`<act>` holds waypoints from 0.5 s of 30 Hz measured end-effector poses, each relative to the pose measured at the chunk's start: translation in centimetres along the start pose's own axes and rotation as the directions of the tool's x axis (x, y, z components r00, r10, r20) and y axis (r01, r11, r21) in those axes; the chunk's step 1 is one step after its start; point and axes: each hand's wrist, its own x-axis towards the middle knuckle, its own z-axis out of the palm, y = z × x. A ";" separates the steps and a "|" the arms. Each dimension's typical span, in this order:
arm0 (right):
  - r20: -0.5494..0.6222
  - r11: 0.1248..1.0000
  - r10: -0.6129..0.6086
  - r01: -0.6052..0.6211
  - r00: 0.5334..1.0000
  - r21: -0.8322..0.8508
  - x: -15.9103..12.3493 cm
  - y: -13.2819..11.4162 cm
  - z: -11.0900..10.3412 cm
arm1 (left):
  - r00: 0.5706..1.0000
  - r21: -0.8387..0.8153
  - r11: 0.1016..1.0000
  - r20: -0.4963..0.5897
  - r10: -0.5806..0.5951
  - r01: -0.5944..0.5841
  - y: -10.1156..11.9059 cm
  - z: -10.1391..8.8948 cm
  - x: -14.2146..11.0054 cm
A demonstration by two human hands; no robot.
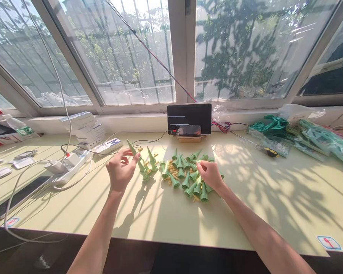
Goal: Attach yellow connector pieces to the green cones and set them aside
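My left hand (pixel 120 167) is closed at a tall green plastic cone (pixel 131 146), thumb and fingers about its upper part. That cone stands upright, with small yellow pieces on its side. Just right of it, another green cone (pixel 151 159) stands upright with yellow pieces attached. My right hand (pixel 210 174) pinches at the right of a heap of loose green cones (pixel 185 180); whatever its fingertips hold is hidden. Small yellow pieces (pixel 174 170) lie in the middle of the heap, among the cones.
A tablet (pixel 189 114) stands at the back, a phone (pixel 188 131) on a stand before it. To the left are a power strip (pixel 74 167), white boxes (pixel 85 127) and a dark flat device (pixel 20 196). Plastic bags (pixel 291 133) and a black-yellow tool (pixel 271 152) lie right.
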 end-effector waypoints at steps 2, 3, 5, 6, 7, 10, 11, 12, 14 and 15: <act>0.003 1.000 0.000 0.000 1.000 0.002 -0.1 0.0 -0.1 | 1.000 0.010 1.000 0.010 0.005 -0.005 -0.4 0.3 -0.4; 0.008 1.000 0.002 -0.002 1.000 0.006 -0.1 -0.1 -0.1 | 1.000 0.018 1.000 0.017 0.011 -0.012 -0.6 0.4 -0.6; 0.017 1.000 0.006 -0.006 1.000 0.016 -0.1 -0.1 -0.1 | 0.999 0.032 0.999 0.029 0.021 -0.022 -0.9 0.7 -1.0; 0.019 1.000 0.009 -0.009 1.000 0.020 -0.1 -0.2 -0.1 | 0.999 0.036 0.999 0.032 0.019 -0.020 -1.1 0.8 -1.1; 0.021 1.000 0.010 -0.011 1.000 0.022 -0.1 -0.2 -0.1 | 0.999 0.038 0.999 0.033 0.016 -0.017 -1.1 0.9 -1.3; 0.015 1.000 0.009 -0.010 1.000 0.015 -0.1 -0.1 -0.1 | 1.000 0.039 0.999 0.020 0.007 -0.008 -1.2 1.1 -1.6; 0.013 1.000 0.008 -0.008 1.000 0.012 -0.1 -0.1 -0.1 | 1.000 0.040 0.999 0.017 0.011 -0.012 -1.2 1.1 -1.7; 0.012 1.000 0.007 -0.007 1.000 0.010 0.0 -0.1 -0.1 | 1.000 0.039 0.999 0.013 0.017 -0.017 -1.2 1.2 -1.8; 0.011 1.000 0.003 -0.003 1.000 0.007 -0.1 0.0 -0.1 | 1.000 0.030 0.999 0.008 0.023 -0.023 -1.3 1.2 -2.0; 0.012 1.000 0.001 -0.001 1.000 0.007 -0.1 0.0 -0.1 | 1.000 0.024 0.999 0.006 0.023 -0.023 -1.4 1.3 -2.0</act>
